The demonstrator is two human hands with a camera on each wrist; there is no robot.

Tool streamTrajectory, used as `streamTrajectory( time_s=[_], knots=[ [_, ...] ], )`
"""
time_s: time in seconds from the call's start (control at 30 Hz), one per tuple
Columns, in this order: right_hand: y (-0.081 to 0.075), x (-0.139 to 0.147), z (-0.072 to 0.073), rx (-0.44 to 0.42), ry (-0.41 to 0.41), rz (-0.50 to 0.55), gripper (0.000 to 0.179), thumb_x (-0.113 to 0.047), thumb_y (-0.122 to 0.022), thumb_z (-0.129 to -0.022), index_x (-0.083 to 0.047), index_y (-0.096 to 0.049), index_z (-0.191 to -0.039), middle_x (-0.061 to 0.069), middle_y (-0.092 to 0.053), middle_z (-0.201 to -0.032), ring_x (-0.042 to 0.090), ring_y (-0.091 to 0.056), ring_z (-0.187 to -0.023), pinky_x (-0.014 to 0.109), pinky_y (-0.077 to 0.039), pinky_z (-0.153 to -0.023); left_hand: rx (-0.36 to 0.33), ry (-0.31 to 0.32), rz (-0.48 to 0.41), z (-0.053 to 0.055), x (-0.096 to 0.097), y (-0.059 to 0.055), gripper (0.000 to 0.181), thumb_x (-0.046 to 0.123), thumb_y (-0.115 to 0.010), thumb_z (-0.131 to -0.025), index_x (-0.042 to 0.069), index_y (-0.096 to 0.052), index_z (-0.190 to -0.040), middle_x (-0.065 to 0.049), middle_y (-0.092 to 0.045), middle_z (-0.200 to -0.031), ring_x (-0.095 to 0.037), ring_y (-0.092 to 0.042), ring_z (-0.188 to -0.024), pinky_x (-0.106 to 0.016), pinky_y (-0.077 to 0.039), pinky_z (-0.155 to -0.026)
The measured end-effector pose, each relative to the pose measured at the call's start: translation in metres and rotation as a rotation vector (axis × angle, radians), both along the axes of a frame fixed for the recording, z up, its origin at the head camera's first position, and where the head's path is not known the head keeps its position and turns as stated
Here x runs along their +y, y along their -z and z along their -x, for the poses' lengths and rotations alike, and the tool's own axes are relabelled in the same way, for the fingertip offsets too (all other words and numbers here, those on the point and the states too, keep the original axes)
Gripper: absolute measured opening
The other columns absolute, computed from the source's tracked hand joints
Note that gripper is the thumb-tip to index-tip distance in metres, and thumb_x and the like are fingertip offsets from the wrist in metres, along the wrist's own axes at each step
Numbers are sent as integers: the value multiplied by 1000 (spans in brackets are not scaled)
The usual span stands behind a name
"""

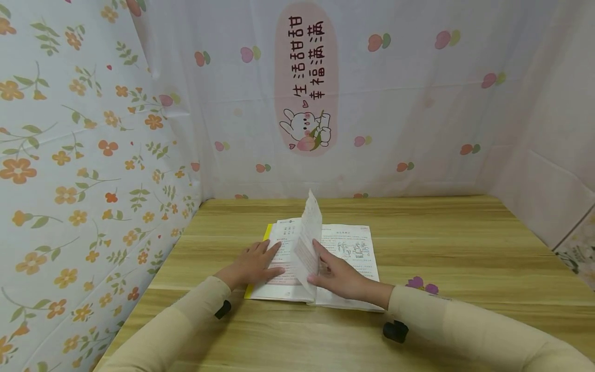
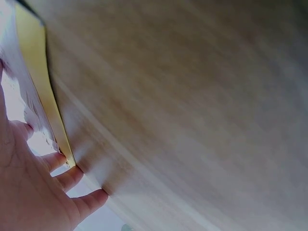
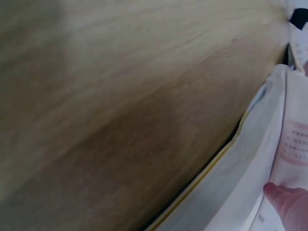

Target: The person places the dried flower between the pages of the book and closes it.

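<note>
An open book with printed pages and a yellow cover edge lies on the wooden table. One page, or a few together, stands upright near the middle of the spread, its top edge bent and uneven. My right hand holds this raised paper from the right, thumb near the lower edge and index finger higher up. On the left page, my left hand rests with fingers spread. The left wrist view shows fingers of the left hand at the yellow cover edge. A right thumb touches paper in the right wrist view.
The wooden table reaches out on both sides of the book. A purple flower print shows beside the right sleeve. Patterned cloth hangs behind the table, and floral cloth hangs on the left.
</note>
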State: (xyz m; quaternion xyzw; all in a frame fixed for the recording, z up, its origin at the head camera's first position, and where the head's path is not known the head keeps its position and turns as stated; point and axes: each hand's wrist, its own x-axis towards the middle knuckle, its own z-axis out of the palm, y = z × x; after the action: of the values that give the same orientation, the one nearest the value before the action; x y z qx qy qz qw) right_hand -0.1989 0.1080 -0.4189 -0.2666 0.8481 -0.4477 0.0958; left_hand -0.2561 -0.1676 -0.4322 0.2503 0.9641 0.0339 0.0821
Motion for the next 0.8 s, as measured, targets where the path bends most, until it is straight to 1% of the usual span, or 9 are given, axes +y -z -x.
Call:
streamTrajectory(
  time_s=[0.07,0.13,0.2,0.23,0.3,0.43,0.57,0.7,0.8],
  knots=[
    [1,-2,0,56,-52,-90,90,-43,-63,-93,-16,-6,-158,14,-7,-160,30,-17,-144,49,-27,-109,9,6,13,-1,-1,0,76,56,-49,-96,14,-25,-155,-19,-24,-155,-39,-25,-140,-59,-27,-105],
    [2,-4,0,94,-88,-179,87,-45,-60,-94,-17,-8,-158,15,-1,-161,30,-11,-145,49,-23,-111,19,17,5,-3,-1,-1,72,47,-54,-97,8,-31,-153,-21,-25,-154,-40,-25,-139,-59,-28,-104],
    [1,-6,0,122,-110,-256,84,-47,-58,-95,-18,-11,-158,16,0,-160,31,-12,-145,49,-24,-110,29,26,-15,-4,-2,-2,67,40,-57,-97,3,-36,-149,-22,-26,-153,-40,-27,-137,-60,-30,-103],
    [0,-7,0,128,-118,-297,82,-48,-57,-95,-21,-12,-158,16,1,-161,30,-12,-145,47,-25,-111,25,22,-39,-5,-3,-2,67,38,-57,-97,1,-36,-148,-22,-27,-152,-40,-27,-137,-60,-30,-103],
    [-1,-9,1,149,-129,-346,80,-50,-56,-95,-21,-15,-158,17,0,-161,30,-13,-145,47,-26,-110,20,14,-94,-5,-4,-2,68,36,-59,-96,-3,-36,-147,-22,-30,-150,-39,-29,-135,-60,-31,-102],
    [-2,-12,3,202,-154,-425,80,-51,-56,-95,-19,-18,-157,20,-2,-160,32,-8,-146,47,-23,-111,10,0,-124,0,-6,3,72,41,-56,-95,0,-32,-150,-18,-31,-151,-36,-29,-136,-58,-31,-102],
    [1,-12,6,263,-177,-491,78,-52,-54,-95,-18,-20,-157,23,-4,-159,36,-7,-145,48,-21,-112,16,28,-74,5,-7,6,68,43,-51,-98,4,-34,-151,-17,-28,-153,-38,-27,-137,-60,-31,-101],
    [3,-12,7,303,-198,-530,77,-54,-50,-97,-17,-20,-157,25,-5,-158,38,-7,-145,49,-18,-113,23,62,-37,7,-11,5,60,38,-47,-101,8,-35,-151,-18,-27,-154,-40,-27,-137,-62,-32,-100],
    [4,-11,8,338,-217,-549,76,-56,-46,-97,-15,-21,-156,26,-6,-158,40,-7,-144,49,-17,-113,26,81,-60,7,-14,2,54,31,-44,-104,6,-35,-151,-19,-29,-153,-40,-29,-137,-59,-31,-102]
  ],
)
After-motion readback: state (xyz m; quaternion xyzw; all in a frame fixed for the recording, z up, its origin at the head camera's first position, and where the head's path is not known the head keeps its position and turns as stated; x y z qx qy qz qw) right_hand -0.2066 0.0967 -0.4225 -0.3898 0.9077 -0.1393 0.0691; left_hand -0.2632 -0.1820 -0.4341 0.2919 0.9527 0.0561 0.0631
